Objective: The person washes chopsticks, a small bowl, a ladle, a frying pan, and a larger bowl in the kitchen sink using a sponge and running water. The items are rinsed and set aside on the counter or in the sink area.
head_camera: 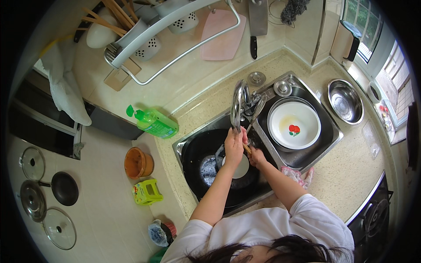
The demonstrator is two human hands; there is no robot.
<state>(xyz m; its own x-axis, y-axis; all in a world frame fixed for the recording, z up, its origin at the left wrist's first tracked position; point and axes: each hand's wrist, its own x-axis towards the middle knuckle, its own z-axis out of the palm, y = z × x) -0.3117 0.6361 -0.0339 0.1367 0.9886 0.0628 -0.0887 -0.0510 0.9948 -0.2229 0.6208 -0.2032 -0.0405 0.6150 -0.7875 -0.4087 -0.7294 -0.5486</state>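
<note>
My right hand (256, 157) is closed round the end of a wooden-handled metal utensil (259, 107), perhaps a ladle or spatula. Further up its handle (246, 149), my left hand (234, 148) wraps the utensil beneath the chrome faucet (236, 108), which partly hides its fingers. Both hands are over a large black wok (197, 144) in the left sink basin. Inside the wok, sudsy water surrounds a pale round dish (241, 167), partly covered by my left wrist.
In the right basin (306, 157) sits a white bowl (302, 131) with a red fruit print, nested in another. Green soap bottle (161, 123) stands left; a steel bowl (345, 102) is right. A pink-patterned cloth (297, 176) hangs at the front edge. A cleaver (258, 19) hangs on the wall.
</note>
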